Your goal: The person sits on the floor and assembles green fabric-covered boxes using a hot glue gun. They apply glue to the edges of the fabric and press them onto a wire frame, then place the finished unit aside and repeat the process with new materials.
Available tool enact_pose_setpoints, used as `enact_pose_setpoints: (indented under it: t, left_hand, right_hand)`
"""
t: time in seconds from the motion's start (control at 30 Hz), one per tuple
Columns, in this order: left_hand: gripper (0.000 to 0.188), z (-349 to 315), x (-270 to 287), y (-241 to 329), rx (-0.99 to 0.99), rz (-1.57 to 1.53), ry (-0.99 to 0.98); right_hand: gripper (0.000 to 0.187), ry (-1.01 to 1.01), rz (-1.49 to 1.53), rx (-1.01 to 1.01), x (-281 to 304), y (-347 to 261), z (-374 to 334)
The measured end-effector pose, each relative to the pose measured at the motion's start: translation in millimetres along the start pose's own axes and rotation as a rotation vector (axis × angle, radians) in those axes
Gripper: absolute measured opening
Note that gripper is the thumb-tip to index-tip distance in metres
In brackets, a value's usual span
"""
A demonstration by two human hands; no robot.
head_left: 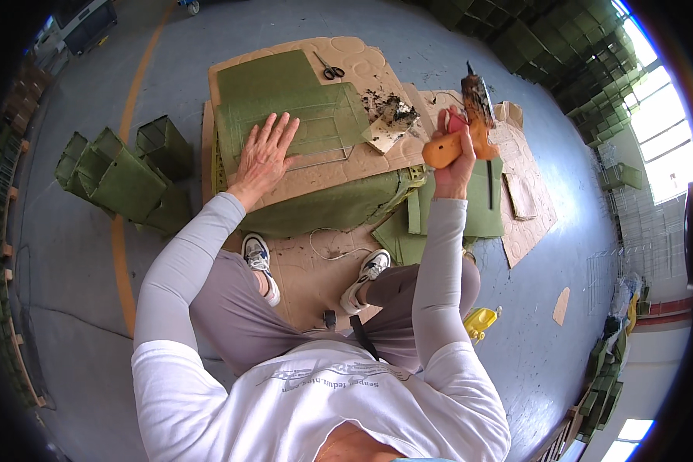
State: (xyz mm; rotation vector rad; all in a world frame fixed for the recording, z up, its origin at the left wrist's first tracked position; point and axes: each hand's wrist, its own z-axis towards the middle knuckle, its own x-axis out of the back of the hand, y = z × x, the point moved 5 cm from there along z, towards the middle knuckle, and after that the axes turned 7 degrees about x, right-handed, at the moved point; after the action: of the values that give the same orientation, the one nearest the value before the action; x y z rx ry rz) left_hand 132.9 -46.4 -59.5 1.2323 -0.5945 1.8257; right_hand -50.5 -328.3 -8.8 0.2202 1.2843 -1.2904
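Note:
My left hand (266,156) lies flat with fingers stretched on a green fabric sheet (246,115), over the side of a thin wire frame (321,164) that rests on it. The sheet is on brown cardboard (285,179) atop a green fabric-covered box (323,208). To the right, my right hand (456,160) grips an orange glue gun (481,138), raised with its dark, smeared nozzle pointing away from me. A black glue stick (490,189) sticks out of its rear end. Between my hands, dark glue crumbs (396,114) cover a pale scrap.
Black-handled scissors (333,72) lie at the cardboard's far side. Folded green boxes (123,173) stand on the floor at left. More green sheets (470,219) lie on cardboard at right. A yellow tool (479,323) is beside my right knee. Green bins (547,54) are stacked far right.

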Motion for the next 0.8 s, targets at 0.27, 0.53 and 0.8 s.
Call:
enact_pose_setpoints:
  t: [0.27,0.53,0.8]
  left_hand:
    - [0.055,1.3,-2.0,-5.9,0.004,-0.001,-0.017]
    - [0.049,6.7,-5.2,-13.6,0.094,-0.16,-0.121]
    - [0.06,26.0,6.6,-30.7,0.187,-0.427,-0.383]
  right_hand:
    - [0.025,0.23,-0.379,0.067,16.2,13.4,-97.0]
    - [0.025,0.03,-0.259,-0.189,17.2,87.5,-178.1]
    - [0.024,-0.114,-0.256,-0.394,-25.8,133.0,-192.3]
